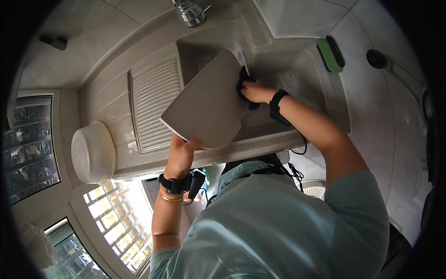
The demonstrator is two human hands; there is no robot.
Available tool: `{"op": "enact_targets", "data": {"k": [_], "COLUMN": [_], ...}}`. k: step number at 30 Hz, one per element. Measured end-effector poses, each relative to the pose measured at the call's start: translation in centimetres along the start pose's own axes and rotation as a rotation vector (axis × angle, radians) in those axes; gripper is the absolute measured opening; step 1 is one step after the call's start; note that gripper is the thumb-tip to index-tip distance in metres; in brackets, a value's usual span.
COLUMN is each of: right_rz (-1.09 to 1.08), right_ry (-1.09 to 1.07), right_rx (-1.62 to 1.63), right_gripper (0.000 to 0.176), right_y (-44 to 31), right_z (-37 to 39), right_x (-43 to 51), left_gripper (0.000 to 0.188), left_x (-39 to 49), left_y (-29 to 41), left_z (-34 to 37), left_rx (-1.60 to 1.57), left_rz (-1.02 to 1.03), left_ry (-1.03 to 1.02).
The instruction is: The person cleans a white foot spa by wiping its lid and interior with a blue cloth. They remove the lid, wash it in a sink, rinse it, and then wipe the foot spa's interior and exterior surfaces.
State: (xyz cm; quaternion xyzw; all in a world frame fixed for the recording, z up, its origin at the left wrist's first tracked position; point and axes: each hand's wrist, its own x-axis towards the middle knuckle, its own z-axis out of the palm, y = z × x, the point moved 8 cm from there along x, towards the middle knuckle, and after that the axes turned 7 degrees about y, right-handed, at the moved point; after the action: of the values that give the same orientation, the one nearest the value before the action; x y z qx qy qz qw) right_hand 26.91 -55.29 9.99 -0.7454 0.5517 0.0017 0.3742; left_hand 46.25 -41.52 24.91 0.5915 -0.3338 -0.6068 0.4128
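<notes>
A flat grey-beige panel [205,104] with straight and rounded edges is held at a slant over the sink basin [299,69]. My left hand [181,153] grips its near left edge, the thumb lying on the upper face. Bunched in my right hand [256,91] is a dark blue cloth [243,79], up against the panel's right side. Some of the cloth hangs below my fingers. White suds show past the panel's far corner and on the basin's right side. The panel hides part of the basin and of the ribbed washboard [156,101].
A chrome faucet [191,14] juts in at the top. On the sink's right rim rests a green scrub brush [330,54]. A translucent plastic basin [92,153] is tipped on its side at the left end. A black cable [302,143] hangs by my right forearm.
</notes>
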Motion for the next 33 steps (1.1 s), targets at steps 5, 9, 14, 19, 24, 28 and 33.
{"op": "enact_targets", "data": {"k": [5, 9, 14, 19, 24, 28, 33], "right_rz": [0.225, 0.197, 0.027, -0.162, -0.470, -0.712, -0.807], "right_ry": [0.165, 0.274, 0.358, 0.359, 0.269, 0.274, 0.350], "right_rx": [0.266, 0.419, 0.628, 0.601, 0.530, 0.499, 0.415], "right_gripper": [0.049, 0.053, 0.052, 0.042, 0.036, 0.036, 0.035], "right_y": [3.6, 2.4, -0.5, -5.3, -13.2, -18.4, -20.3], "right_z": [-1.9, -2.5, -4.3, -3.6, -2.5, -3.1, -2.5], "right_x": [2.4, 3.3, 3.8, 1.2, -4.7, -8.4, -9.0], "left_gripper": [0.039, 0.041, 0.042, 0.040, 0.040, 0.044, 0.048], "left_x": [-1.2, -1.4, -1.5, -0.6, 0.8, 1.5, 2.0], "left_y": [-0.1, 0.1, 0.5, 0.0, -1.1, -1.9, -2.2], "left_z": [1.2, 1.2, 1.0, 0.4, -0.3, -0.5, -0.5], "left_rx": [-0.034, 0.000, 0.083, 0.077, 0.012, -0.078, -0.078], "left_rz": [-0.076, -0.120, -0.099, -0.103, -0.162, -0.171, -0.154], "left_ry": [-0.105, -0.122, -0.156, -0.127, -0.097, -0.094, -0.090]}}
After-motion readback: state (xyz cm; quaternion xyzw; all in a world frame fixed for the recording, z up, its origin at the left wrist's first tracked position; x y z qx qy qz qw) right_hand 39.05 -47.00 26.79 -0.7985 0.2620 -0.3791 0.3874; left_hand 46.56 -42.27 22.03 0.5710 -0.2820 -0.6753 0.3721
